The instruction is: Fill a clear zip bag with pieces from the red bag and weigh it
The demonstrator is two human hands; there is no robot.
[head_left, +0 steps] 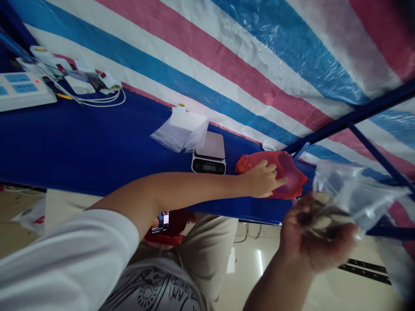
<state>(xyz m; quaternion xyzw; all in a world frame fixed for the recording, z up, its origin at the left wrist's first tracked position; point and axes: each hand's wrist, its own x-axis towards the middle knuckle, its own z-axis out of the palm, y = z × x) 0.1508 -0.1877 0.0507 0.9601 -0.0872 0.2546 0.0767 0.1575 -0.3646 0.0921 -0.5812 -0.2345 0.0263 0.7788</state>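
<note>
In the head view, the whole scene sits tilted, with your body along the bottom edge. Your left hand (pixel 261 180) reaches out of a white sleeve (pixel 65 255) and lies on the red plastic bag (pixel 282 172), its fingers (pixel 267 169) curled over the bag's rim, so the bag sits right under your palm and seems gripped, though how firmly is hard to tell. Your right hand (pixel 311 235) is up off the blue bench (pixel 81 142), cupped and nearly closed around the clear plastic bag (pixel 350 194), just beyond the red plastic bag and not touching it. Pale lumps (pixel 324 216) show through the plastic against your palm, but you cannot tell what they are. Left along the bench, the digital scale (pixel 210 151) stands just beside the red plastic bag, with a stack of clear bags (pixel 181 131) next to it. Farther left lie a white power strip (pixel 22 90) and white plugs with cables (pixel 92 97). A phone (pixel 160 222) with a lit screen sits by your beige trousers (pixel 207 250), and a striped tarp (pixel 227 56) stretches behind the bench
</note>
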